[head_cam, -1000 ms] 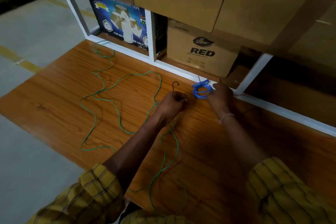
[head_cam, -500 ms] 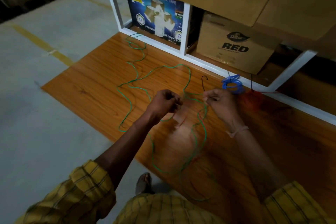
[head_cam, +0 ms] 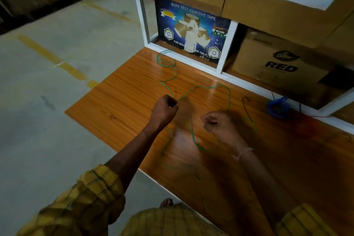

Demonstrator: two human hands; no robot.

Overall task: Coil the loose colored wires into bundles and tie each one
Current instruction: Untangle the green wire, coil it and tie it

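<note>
- Blue wire bundle [head_cam: 276,107] lies already coiled, a small ring with a loose tail, at the far right edge of the wooden board [head_cam: 118,105], just beside the white shelf frame [head_cam: 228,50]; whether it is really tied I cannot tell
- Green wire [head_cam: 206,86] is not yet coiled: thin, smooth and springy, it wanders in loose curves from the board's far corner by the shelf frame down to the board's near edge
- Left hand [head_cam: 164,111] is a closed fist over the middle of the board and grips the green wire, which comes out at its top
- Right hand [head_cam: 218,123], just right of it, is blurred; its fingers are curled and seem to pinch a part of the same wire
- A dark thin wire [head_cam: 245,104] with a hooked end lies on the board between the right hand and the blue bundle, loose also
- My judgement: one bundle is done, the green coil only begins, the dark wire waits
- Board is glossy orange wood grain; the boxes behind are matt cardboard
</note>
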